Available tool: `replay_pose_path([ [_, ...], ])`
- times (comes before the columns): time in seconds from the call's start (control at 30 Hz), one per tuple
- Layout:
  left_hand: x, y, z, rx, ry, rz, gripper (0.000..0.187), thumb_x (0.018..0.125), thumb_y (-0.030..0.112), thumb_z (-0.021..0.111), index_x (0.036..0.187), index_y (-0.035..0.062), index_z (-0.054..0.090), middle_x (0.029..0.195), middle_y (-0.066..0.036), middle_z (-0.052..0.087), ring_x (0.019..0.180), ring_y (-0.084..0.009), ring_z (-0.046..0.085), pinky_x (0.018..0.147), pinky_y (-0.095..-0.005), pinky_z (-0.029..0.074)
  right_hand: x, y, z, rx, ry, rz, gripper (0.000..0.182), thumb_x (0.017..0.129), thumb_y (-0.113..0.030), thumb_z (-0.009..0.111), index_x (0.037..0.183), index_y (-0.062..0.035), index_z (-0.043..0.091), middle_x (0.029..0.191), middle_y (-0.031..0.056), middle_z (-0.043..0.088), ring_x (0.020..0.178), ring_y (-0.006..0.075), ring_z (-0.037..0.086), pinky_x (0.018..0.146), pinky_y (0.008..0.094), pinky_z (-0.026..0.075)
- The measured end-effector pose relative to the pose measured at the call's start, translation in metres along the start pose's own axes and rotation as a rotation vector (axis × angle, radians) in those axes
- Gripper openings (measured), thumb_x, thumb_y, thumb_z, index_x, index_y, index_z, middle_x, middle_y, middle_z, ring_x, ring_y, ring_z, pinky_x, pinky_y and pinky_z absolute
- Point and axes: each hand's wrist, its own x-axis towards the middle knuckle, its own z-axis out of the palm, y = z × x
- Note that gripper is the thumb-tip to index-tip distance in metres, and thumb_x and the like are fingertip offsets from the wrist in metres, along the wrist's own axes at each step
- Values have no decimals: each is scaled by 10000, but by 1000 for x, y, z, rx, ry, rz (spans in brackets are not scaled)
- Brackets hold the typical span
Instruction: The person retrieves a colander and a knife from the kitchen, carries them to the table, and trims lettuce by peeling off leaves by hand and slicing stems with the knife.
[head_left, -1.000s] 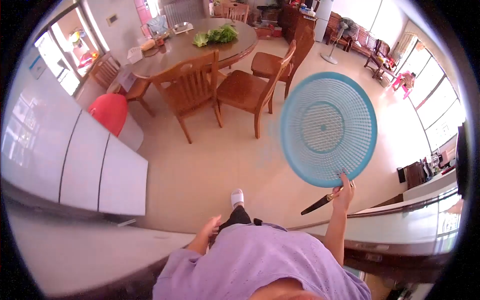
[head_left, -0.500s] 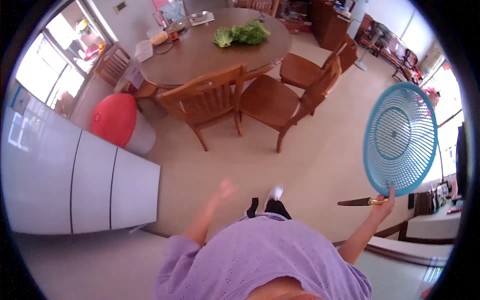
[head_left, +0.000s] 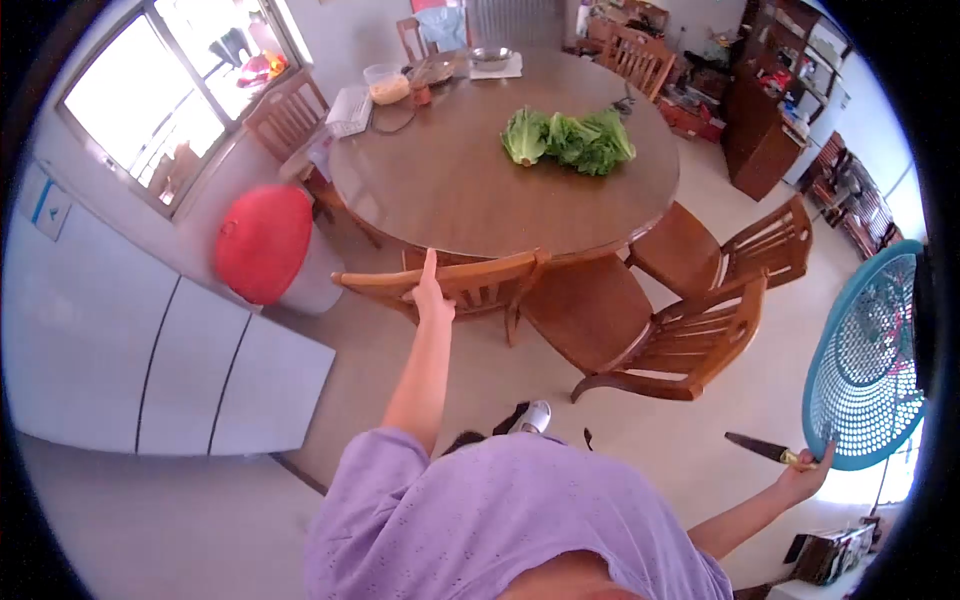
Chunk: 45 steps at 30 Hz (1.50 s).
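My right hand (head_left: 803,478) is closed around the handle of a knife (head_left: 762,447) and also holds the rim of a blue plastic colander basket (head_left: 862,370). The basket stands on edge above the hand, its right side partly cut off by the dark view border. The knife's blade points left, away from the basket. My left hand (head_left: 432,295) is stretched forward over the top rail of a wooden chair (head_left: 490,275), index finger extended and thumb apart, with nothing seen in it. Beyond the chair, leafy green lettuce (head_left: 585,140) lies on the round table (head_left: 450,190).
Two more wooden chairs (head_left: 590,310) stand at the table's right side. A red-lidded bin (head_left: 265,245) and white cabinet (head_left: 90,330) are on the left. A plastic tub (head_left: 386,84) and metal bowl (head_left: 491,58) sit at the table's far side.
I am closer to the table and chairs. My left hand has moved forward to the chair back. The basket and knife, still in my right hand, appear lower and farther right.
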Motion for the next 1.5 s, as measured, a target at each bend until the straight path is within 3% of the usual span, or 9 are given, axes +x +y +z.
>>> replay_pose_path([
  [0.13, 22, 11, -6, -14, 4, 45, 957, 678, 147, 765, 1383, -11, 138, 1261, -183, 417, 1152, -384, 450, 949, -700, 315, 24, 20, 88, 31, -73, -30, 198, 886, -138, 617, 973, 41, 616, 734, 45, 457, 548, 110, 358, 508, 228, 290],
  [0.17, 14, 21, 0, -22, 74, 68, 617, 680, 110, 732, 1177, -25, 392, 1174, -197, 475, 1087, -408, 492, 885, -692, 385, 31, 25, 100, 45, -96, -16, 207, 893, -143, 609, 992, 38, 620, 761, 52, 471, 563, 113, 374, 521, 222, 315],
  [0.33, 50, 102, -25, 191, 7, 100, 303, 702, 120, 707, 930, -8, 554, 986, -177, 514, 964, -416, 555, 825, -678, 456, 60, 70, 120, 41, -321, 121, 271, 911, -130, 570, 1132, 21, 614, 934, 105, 557, 665, 123, 444, 645, 224, 423],
  [0.5, 127, 208, -62, 328, -59, -5, 375, 677, 122, 655, 1002, 47, 482, 993, -153, 511, 960, -411, 559, 789, -656, 483, -24, 134, 175, -323, -468, -182, 408, 874, -171, 600, 1235, 13, 551, 1131, 124, 578, 808, 128, 554, 631, 204, 437],
  [0.67, 208, 310, -79, 403, -118, 20, 258, 705, 160, 624, 942, 86, 553, 843, -98, 608, 818, -290, 615, 687, -489, 528, -160, 165, 307, -224, -436, 545, 248, 826, -161, 647, 1046, -51, 618, 991, 62, 611, 728, 110, 564, 513, 208, 413],
  [0.77, 267, 352, -123, 363, -107, 44, 232, 726, 179, 627, 934, 92, 570, 835, -86, 617, 808, -265, 617, 680, -443, 529, -234, 206, 373, -322, -617, 740, 210, 809, -155, 662, 986, -52, 618, 905, 45, 607, 674, 131, 552, 515, 242, 420],
  [1.2, 293, 366, -144, 389, -160, 184, 371, 823, 300, 645, 1106, 71, 575, 1056, -53, 586, 987, -216, 563, 859, -361, 466, -436, 384, 534, -524, -893, 922, 182, 775, -133, 693, 812, 19, 600, 669, 97, 572, 477, 164, 521, 403, 292, 419],
  [1.43, 280, 370, -138, 421, -256, 80, 479, 855, 375, 575, 1202, 46, 544, 1125, -111, 576, 1007, -279, 557, 883, -417, 456, -430, 375, 511, -556, -829, 855, 321, 831, -220, 675, 861, 89, 592, 655, 129, 567, 439, 174, 516, 381, 309, 412],
  [1.5, 306, 370, -155, 514, -193, 200, 534, 847, 400, 586, 1226, 28, 529, 1123, -117, 579, 978, -280, 570, 875, -397, 458, -412, 354, 489, -580, -891, 824, 357, 852, -252, 659, 919, 93, 598, 721, 144, 607, 443, 162, 511, 381, 301, 406],
])
